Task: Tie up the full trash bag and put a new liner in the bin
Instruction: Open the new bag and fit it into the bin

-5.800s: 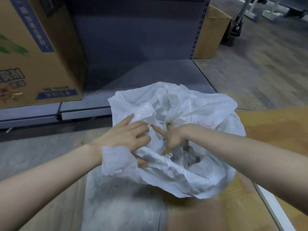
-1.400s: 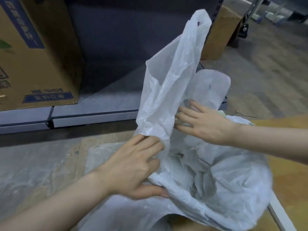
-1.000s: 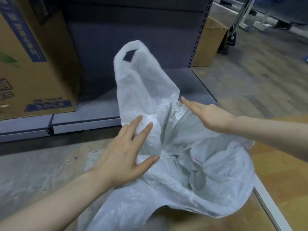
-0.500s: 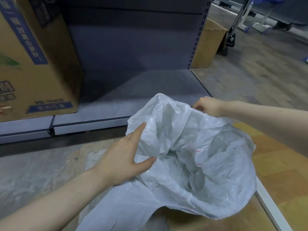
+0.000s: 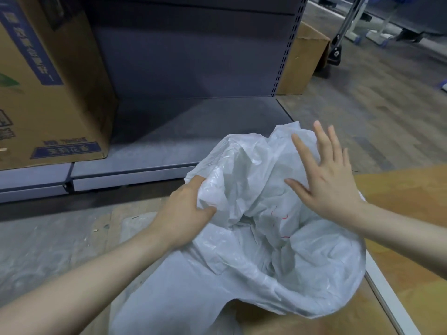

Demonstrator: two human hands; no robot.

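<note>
A crumpled white plastic bag [image 5: 273, 257] lies spread over the bin, and the bin itself is hidden under it. Its mouth hangs open in the middle, with faint red marks on the inside. My left hand [image 5: 186, 211] grips a bunched fold of the bag's left rim, fingers tucked under the plastic. My right hand [image 5: 326, 180] is spread flat with straight fingers over the bag's far right side, touching or just above the plastic.
A grey metal shelf base [image 5: 183, 131] stands behind the bag. A large cardboard box [image 5: 48, 83] sits on it at the left. Another box [image 5: 302, 59] stands at the back right. Brown cardboard [image 5: 406, 213] lies on the right, clear plastic sheeting [image 5: 36, 257] on the floor at left.
My right hand let go of the far rim and opened flat over the bag. My left hand went from lying on the plastic to gripping a fold of the left rim.
</note>
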